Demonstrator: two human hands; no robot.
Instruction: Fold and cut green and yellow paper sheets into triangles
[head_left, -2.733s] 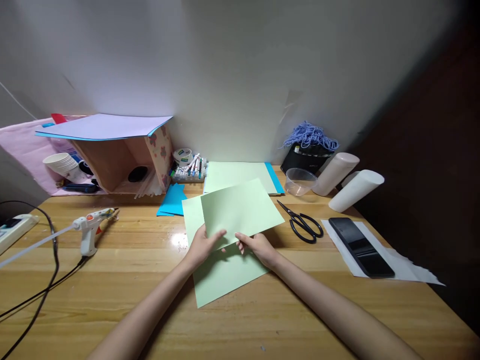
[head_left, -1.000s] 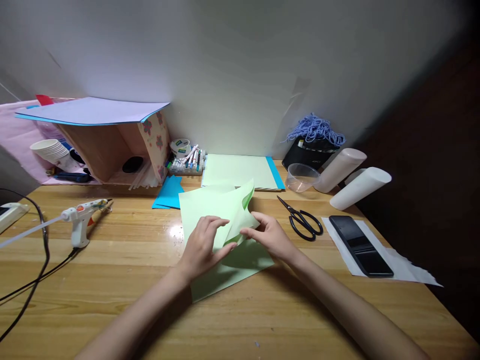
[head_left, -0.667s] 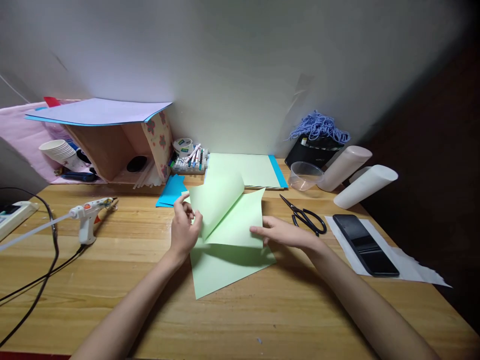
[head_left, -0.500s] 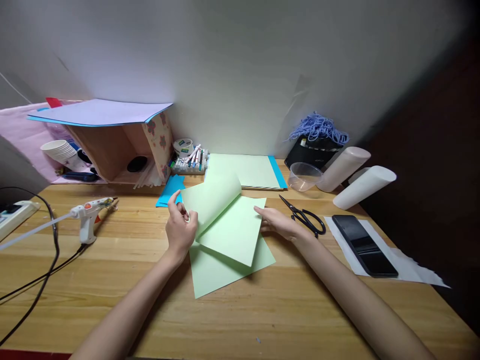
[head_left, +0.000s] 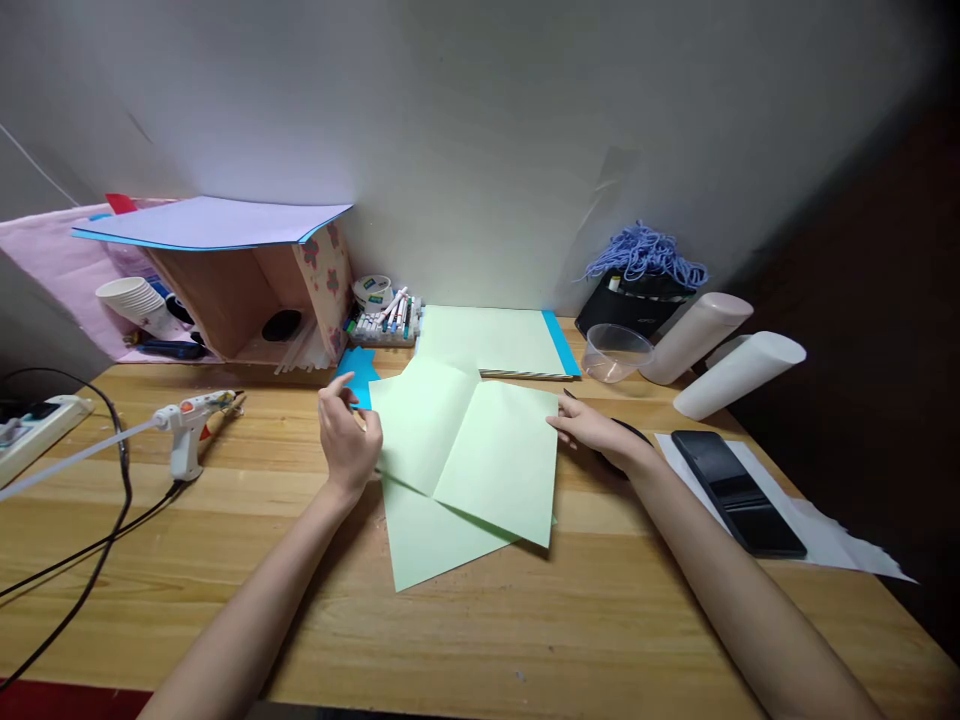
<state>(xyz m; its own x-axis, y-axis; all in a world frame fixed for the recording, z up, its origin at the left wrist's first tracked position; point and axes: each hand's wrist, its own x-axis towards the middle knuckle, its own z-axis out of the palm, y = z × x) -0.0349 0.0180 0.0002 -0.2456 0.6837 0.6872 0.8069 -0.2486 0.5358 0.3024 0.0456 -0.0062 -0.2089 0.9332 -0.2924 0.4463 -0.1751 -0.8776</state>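
Note:
A light green sheet [head_left: 499,455] with a crease down its middle is spread between my hands, raised a little at the crease. My left hand [head_left: 350,430] pinches its left edge, and my right hand [head_left: 589,425] grips its right edge between thumb and fingers. Beneath it, a second green sheet [head_left: 431,550] lies flat on the wooden table. Black scissors [head_left: 628,432] are partly hidden under my right hand and wrist.
Behind the sheets lie a green paper stack [head_left: 495,335], blue paper pieces [head_left: 358,370] and markers [head_left: 390,320]. A glue gun [head_left: 186,430] with its cable is at left, near an open box [head_left: 330,290]. A clear bowl [head_left: 616,355], white rolls [head_left: 739,375] and a phone [head_left: 735,490] are at right.
The creased sheet has opened out, its left half unfolding from a curl to nearly flat. My right hand has moved right with its edge, now covering more of the scissors.

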